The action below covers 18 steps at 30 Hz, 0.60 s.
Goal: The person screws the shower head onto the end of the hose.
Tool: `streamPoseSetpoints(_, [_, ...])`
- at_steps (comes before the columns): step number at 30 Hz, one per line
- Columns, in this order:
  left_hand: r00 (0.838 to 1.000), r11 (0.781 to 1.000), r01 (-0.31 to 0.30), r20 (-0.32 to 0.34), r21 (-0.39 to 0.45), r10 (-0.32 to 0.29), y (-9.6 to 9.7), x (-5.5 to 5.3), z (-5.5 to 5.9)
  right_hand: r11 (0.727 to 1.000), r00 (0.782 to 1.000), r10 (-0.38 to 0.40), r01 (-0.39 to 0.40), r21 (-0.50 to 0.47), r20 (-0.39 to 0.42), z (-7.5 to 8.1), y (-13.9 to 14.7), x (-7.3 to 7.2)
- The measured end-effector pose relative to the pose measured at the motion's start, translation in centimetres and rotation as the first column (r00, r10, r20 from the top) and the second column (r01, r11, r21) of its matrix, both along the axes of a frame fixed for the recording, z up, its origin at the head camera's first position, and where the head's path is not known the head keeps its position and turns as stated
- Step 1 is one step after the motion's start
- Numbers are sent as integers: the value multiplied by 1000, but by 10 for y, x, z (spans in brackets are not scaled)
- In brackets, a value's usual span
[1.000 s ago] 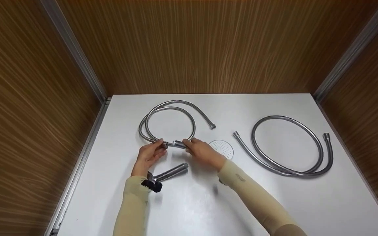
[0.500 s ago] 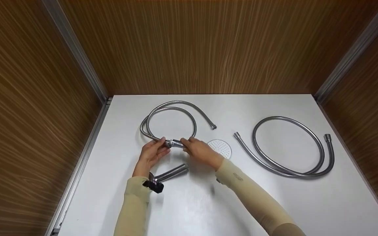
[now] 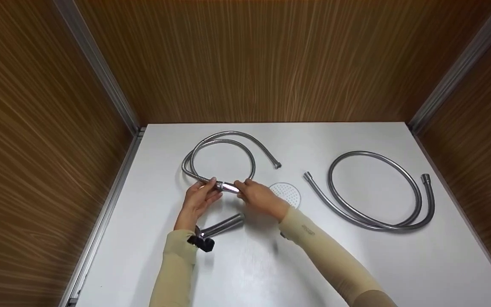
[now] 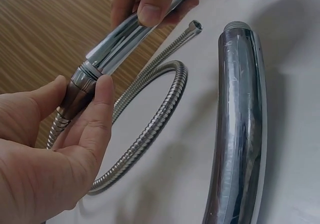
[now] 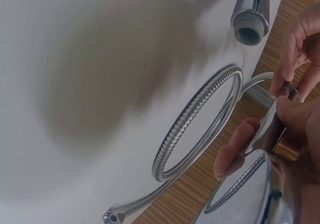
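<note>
My left hand pinches the end nut of a coiled metal shower hose between thumb and fingers. Gripped by its chrome handle, a shower head is in my right hand. Its round, dotted white face shows beyond that hand in the head view. Nut and handle meet end to end, and some thread shows between them in the left wrist view. How far the thread sits inside the nut, I cannot tell.
A second chrome shower head lies near my left wrist, its threaded end bare and its head mostly hidden. On the right, a smooth grey hose lies coiled. The metal hose's free end points right. Wood-patterned panels enclose the white table.
The gap between the hose nut and the handle has closed, bringing the two ends together. My right hand has shifted slightly left with the shower head.
</note>
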<state>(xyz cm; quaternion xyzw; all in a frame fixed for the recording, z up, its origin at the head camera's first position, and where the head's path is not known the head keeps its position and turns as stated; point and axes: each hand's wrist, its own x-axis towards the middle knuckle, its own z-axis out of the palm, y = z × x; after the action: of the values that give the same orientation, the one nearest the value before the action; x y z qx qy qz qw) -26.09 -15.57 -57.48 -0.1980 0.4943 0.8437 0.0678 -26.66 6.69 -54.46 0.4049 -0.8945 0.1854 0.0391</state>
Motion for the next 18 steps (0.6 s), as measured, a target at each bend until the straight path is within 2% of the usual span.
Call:
streamPoseSetpoints(7, [1000,997,-20,9,-72,21,6,1,2,999,1000,-30,30,29,-9,0,-1,1])
streamPoseSetpoints(18, [999,991,-43,-16,-126,41,14,3,-2,998,997,-48,45,39,63,-1,-6,4])
